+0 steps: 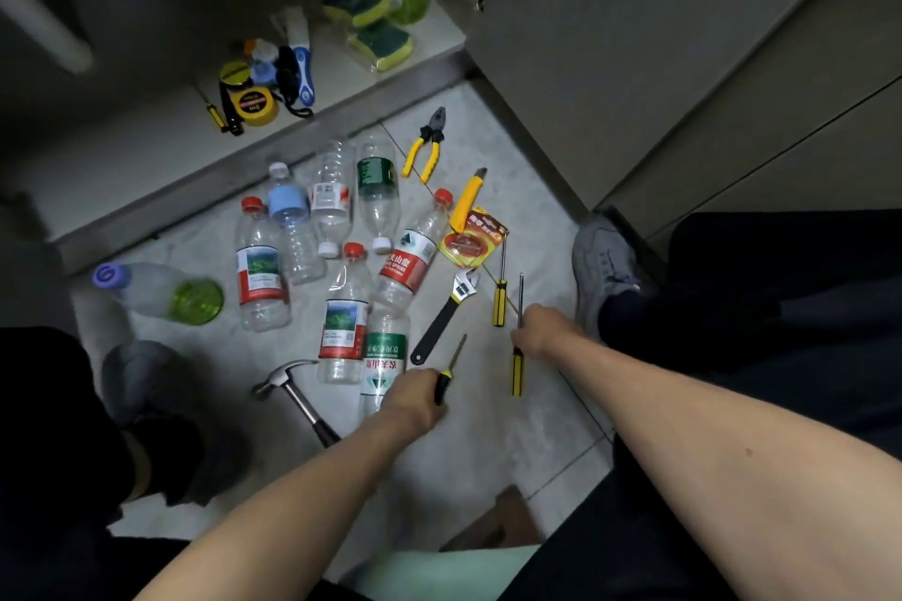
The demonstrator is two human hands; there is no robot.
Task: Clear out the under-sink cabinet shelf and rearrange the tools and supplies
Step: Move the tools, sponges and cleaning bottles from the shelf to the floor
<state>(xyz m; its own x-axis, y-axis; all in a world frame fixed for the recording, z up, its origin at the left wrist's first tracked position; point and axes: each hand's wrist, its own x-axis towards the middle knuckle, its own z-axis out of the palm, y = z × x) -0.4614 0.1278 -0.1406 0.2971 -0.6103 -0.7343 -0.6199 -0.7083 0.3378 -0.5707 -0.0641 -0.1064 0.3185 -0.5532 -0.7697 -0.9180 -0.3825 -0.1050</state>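
Two bare forearms were seen nearest the camera, reaching forward over the tiled floor (493, 449). The left hand (415, 398) was curled round the black-and-yellow handle of a short screwdriver (448, 373), whose thin shaft pointed up and away from the knuckles. The right hand (537, 329) was closed on a long screwdriver (518, 356) about the join of shaft and handle; its yellow-and-black striped handle hung down toward the camera and its shaft stood above the fingers. Between the two hands a black-handled adjustable wrench (446, 315) lay slantwise, and just beyond the right hand a third striped screwdriver (500, 298) lay apart from it. A claw hammer (293, 398) lay to the left of the left hand, its handle end hidden under the forearm. Beyond the left hand a cluster of clear plastic bottles (341, 268) lay on their sides, one partly covered by the hand. Farther out, yellow-handled pliers (425, 146), a yellow utility knife (467, 200) and a carded red pack (473, 237) were laid. On the cabinet shelf (146, 161) beyond all of these, a yellow tape measure (254, 105) and sponges (380, 44) were made out; the items at its back were blurred and dim.
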